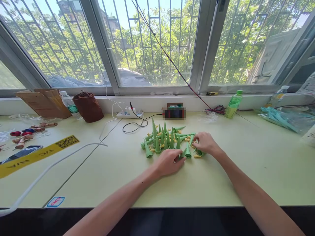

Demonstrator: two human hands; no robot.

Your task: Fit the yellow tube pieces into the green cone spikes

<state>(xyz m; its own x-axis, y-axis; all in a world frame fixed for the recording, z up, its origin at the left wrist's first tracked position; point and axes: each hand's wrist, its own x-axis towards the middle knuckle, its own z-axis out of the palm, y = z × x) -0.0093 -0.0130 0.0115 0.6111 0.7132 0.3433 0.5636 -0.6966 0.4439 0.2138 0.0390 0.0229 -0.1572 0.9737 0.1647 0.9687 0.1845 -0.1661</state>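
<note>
A cluster of green plastic cones (158, 146) covers the middle of the table, many standing on their wide ends and some lying on their sides. Small yellow pieces (197, 156) are scattered among them. At the near side of the cluster, my left hand (169, 162) has its thumb and fingers closed around a green cone (182, 154). My right hand (206, 143) pinches another green cone (191, 140) at the right side. Between the two hands stands one more cone (188, 151). The fingers partly hide the cones they hold.
Behind the cluster are a blurred-out device (174, 113), a black cable (135, 127) and a white power strip (130, 113). A green bottle (233, 104) stands back right; a brown bag (88, 106) stands back left. Wooden toys (22, 139) and a yellow strap (39, 155) are at left.
</note>
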